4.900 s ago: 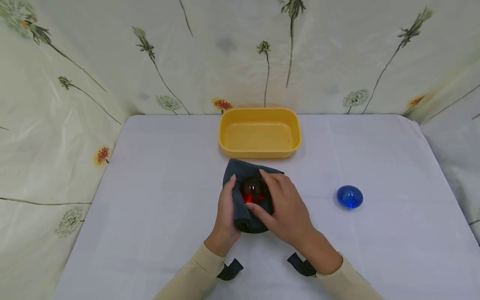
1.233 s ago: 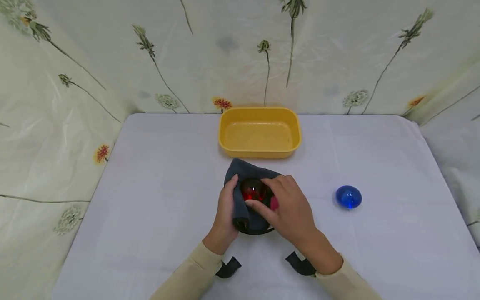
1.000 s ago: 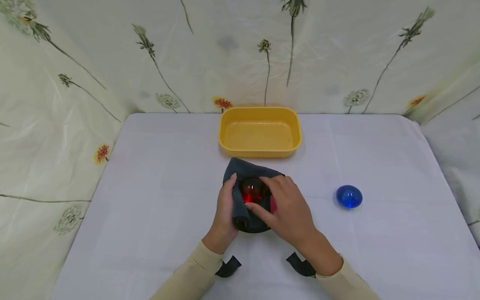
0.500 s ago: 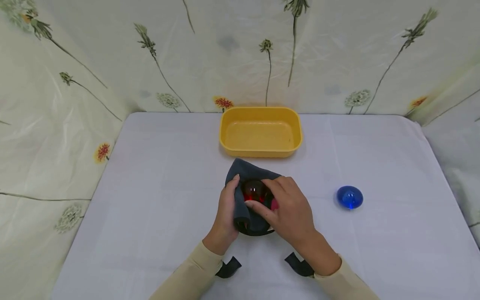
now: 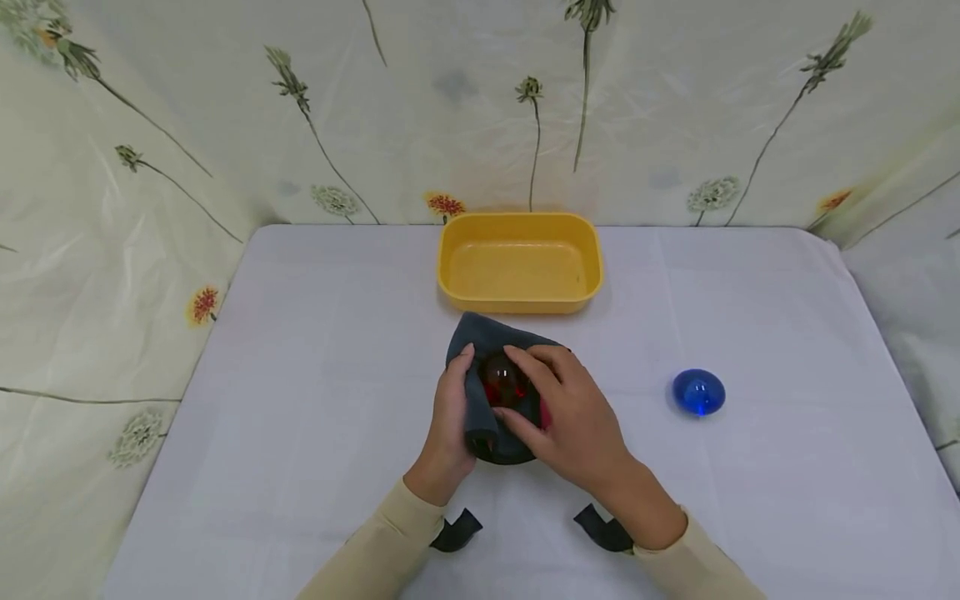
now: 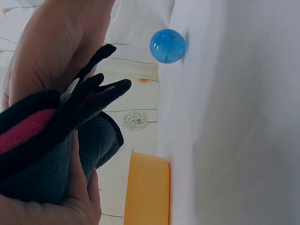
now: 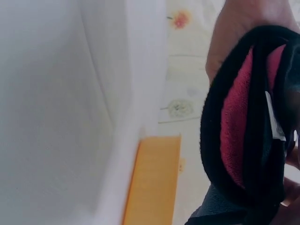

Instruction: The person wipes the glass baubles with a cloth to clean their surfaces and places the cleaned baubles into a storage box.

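Observation:
In the head view, a dark grey-blue cloth (image 5: pixel 491 332) is cupped in my left hand (image 5: pixel 448 412), thumb along its near-left fold. A see-through red ball (image 5: pixel 495 383) sits in the cloth's hollow. My right hand (image 5: pixel 581 421) pinches this ball, with the thumb low on it and the fingertips at its upper right. Pink lining shows at the cloth's open edges in both wrist views, where the cloth (image 6: pixel 42 164) bunches in layers with a black border. The ball's underside is hidden by the cloth.
Beyond the hands stands a yellow plastic tub (image 5: pixel 520 307) near the table's back edge. A see-through blue ball (image 5: pixel 699 392) lies on the white tablecloth (image 5: pixel 322 358) to the right. A flower-printed sheet (image 5: pixel 480 125) hangs behind. Black straps (image 5: pixel 457 532) show near both wrists.
The right fingertips have moved up and left over the red ball, away from the thumb. Pink lining now shows beside the right hand, unlike in the oldest frame. Tub and blue ball stay put.

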{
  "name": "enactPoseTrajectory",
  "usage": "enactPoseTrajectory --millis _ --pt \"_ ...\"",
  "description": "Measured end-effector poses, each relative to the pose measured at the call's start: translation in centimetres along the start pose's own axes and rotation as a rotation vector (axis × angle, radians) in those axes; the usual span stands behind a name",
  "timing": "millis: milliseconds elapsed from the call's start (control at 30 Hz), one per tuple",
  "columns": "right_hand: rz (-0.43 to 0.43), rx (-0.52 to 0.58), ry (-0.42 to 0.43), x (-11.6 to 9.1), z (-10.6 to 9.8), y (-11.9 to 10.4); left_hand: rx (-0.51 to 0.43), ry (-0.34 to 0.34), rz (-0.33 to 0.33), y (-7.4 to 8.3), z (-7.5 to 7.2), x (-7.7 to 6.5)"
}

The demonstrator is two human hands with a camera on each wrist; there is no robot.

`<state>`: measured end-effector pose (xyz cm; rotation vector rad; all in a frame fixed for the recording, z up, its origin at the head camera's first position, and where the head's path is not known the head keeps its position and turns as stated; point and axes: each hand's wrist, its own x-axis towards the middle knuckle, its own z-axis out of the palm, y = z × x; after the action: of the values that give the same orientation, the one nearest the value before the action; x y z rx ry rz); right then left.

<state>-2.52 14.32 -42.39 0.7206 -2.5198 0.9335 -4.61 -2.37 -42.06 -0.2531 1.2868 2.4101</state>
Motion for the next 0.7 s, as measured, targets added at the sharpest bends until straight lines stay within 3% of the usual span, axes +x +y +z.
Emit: enactPoseTrajectory --millis 433,700 --pt "0.043 -0.047 0.096 -0.02 0.32 0.1 0.046 0.035 -0.048 -0.2 0.29 -0.14" --pt "0.02 0.0 0.023 -0.12 0.17 0.12 0.027 0.011 -0.012 -0.04 -0.08 0.04"
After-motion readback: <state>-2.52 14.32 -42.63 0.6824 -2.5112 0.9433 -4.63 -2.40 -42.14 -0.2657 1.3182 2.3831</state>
